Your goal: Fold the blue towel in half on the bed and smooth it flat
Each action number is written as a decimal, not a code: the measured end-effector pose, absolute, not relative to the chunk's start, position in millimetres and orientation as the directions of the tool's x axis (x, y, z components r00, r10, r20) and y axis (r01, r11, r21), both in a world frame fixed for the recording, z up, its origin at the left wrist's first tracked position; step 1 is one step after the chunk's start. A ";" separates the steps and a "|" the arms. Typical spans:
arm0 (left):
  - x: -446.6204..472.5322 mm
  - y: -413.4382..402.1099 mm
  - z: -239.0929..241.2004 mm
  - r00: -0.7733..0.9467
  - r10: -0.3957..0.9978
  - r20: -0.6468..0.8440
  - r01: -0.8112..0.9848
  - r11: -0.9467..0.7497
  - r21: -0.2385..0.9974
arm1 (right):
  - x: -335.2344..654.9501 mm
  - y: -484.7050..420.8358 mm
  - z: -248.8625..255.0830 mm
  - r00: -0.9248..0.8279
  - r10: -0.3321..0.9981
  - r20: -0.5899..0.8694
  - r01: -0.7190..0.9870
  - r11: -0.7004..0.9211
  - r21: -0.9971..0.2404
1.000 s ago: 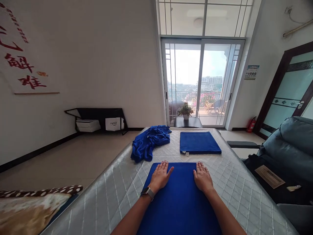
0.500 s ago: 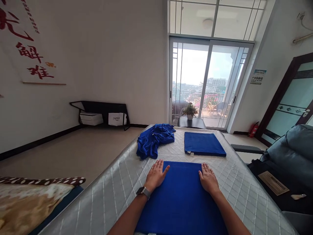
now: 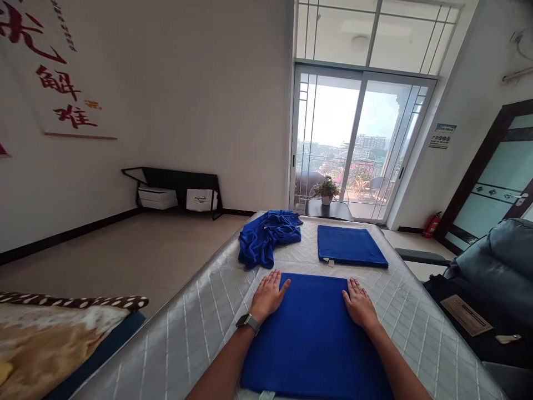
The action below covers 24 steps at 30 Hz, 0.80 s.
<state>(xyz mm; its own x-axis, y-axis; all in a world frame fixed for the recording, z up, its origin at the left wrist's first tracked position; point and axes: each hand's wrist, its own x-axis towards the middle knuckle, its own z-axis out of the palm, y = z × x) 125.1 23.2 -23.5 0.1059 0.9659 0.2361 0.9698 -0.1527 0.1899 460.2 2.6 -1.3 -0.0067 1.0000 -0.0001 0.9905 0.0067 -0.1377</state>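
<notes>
A blue cloth (image 3: 314,333), spread flat as a smooth square, lies on the silver quilted table cover (image 3: 195,322) right in front of me. On its far left corner rests my left hand (image 3: 268,294), palm down with fingers stretched out and thumb apart. My right hand (image 3: 358,301) lies open at the far right corner, its fingers flat along the edge. Neither hand grips anything. Beyond them, a neat flat stack of blue cloths (image 3: 352,245) sits to the right, and a crumpled heap of blue cloth (image 3: 270,236) to the left.
A potted plant (image 3: 327,190) stands on a dark chair (image 3: 328,210) past the table's far end. To the right is a dark padded armchair (image 3: 499,266); at lower left lies a brown and cream blanket (image 3: 75,339). A black shelf (image 3: 179,186) stands by the wall.
The whole view has shifted slightly, so more of the cloth's near edge and its pale tag show. Both hands keep their places on the far corners.
</notes>
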 end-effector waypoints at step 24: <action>128.4 19.9 -20.2 0.088 0.965 0.247 0.964 -0.145 0.221 | 456.6 -30.1 10.4 -0.042 0.999 -0.014 0.993 0.040 -0.115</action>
